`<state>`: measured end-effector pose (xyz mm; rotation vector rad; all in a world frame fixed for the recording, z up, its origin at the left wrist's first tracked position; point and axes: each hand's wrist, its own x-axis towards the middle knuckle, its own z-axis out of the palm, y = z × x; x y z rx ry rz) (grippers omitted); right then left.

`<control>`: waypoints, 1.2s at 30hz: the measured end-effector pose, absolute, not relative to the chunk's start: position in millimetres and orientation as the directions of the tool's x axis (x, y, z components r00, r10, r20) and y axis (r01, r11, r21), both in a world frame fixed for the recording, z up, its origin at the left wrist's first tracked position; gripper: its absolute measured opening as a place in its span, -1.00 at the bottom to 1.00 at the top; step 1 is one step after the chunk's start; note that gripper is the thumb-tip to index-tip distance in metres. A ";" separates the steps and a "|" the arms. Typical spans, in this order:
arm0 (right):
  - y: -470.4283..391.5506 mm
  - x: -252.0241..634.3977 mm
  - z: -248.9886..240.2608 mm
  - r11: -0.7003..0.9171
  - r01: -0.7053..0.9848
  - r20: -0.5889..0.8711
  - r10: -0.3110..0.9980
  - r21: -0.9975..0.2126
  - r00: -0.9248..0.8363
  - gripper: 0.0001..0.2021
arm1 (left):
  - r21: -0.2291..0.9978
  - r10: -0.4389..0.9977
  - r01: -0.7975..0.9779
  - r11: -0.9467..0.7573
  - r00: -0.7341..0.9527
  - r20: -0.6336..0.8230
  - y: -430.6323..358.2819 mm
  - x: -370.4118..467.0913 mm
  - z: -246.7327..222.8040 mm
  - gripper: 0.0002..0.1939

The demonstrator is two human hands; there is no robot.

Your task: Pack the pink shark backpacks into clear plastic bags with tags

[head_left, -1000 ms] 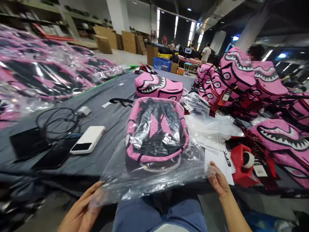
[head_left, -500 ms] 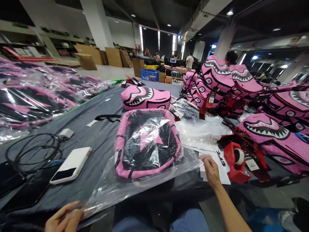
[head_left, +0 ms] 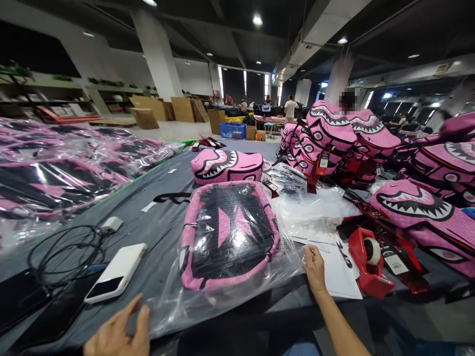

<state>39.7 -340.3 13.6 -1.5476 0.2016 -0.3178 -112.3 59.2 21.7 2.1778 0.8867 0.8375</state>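
Note:
A pink and black backpack [head_left: 233,269] lies back panel up on the dark cloth, inside a clear plastic bag [head_left: 222,309]. The bag's open-looking front edge spreads toward me, past the backpack. At its right corner my right hand [head_left: 315,267] pinches the plastic between thumb and fingers. My left hand [head_left: 118,331] is by the left corner with thumb and forefinger apart, holding nothing that I can see. Just behind the backpack sits another pink one with a shark-mouth print [head_left: 226,167]. A black strap [head_left: 172,198] sticks out at the left.
A white power bank [head_left: 117,272], black cables [head_left: 67,252] and dark phones lie at left. Bagged backpacks [head_left: 55,183] are heaped beyond. To the right are a red tape dispenser [head_left: 369,262], a cutter [head_left: 344,254], paper, tags and piled shark-print backpacks [head_left: 326,128]. People stand far back.
My left hand has let go of the bag's left corner and its fingers have spread. The plastic edge has slackened and dropped lower. The view has tilted up slightly.

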 end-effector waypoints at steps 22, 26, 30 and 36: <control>-339.5 29.9 14.5 0.311 0.164 0.066 -0.305 -0.936 0.950 -0.55 | 0.275 -0.151 -0.375 -0.885 0.791 0.593 -20.9 -70.4 46.8 -0.70; -341.0 29.7 12.6 0.342 0.170 0.063 -0.300 -0.924 0.952 -0.56 | 0.336 -0.122 -0.359 -0.871 0.819 0.560 -21.8 -80.3 54.0 -0.65; -342.2 29.8 10.3 0.360 0.163 0.052 -0.298 -0.919 0.953 -0.57 | 0.294 -0.062 -0.248 -0.923 0.849 0.524 -24.0 -91.2 52.6 -0.43; -342.7 32.1 9.5 0.348 0.163 0.056 -0.297 -0.923 0.953 -0.58 | 0.235 -0.113 -0.288 -0.928 0.821 0.560 -26.6 -94.2 52.9 -0.60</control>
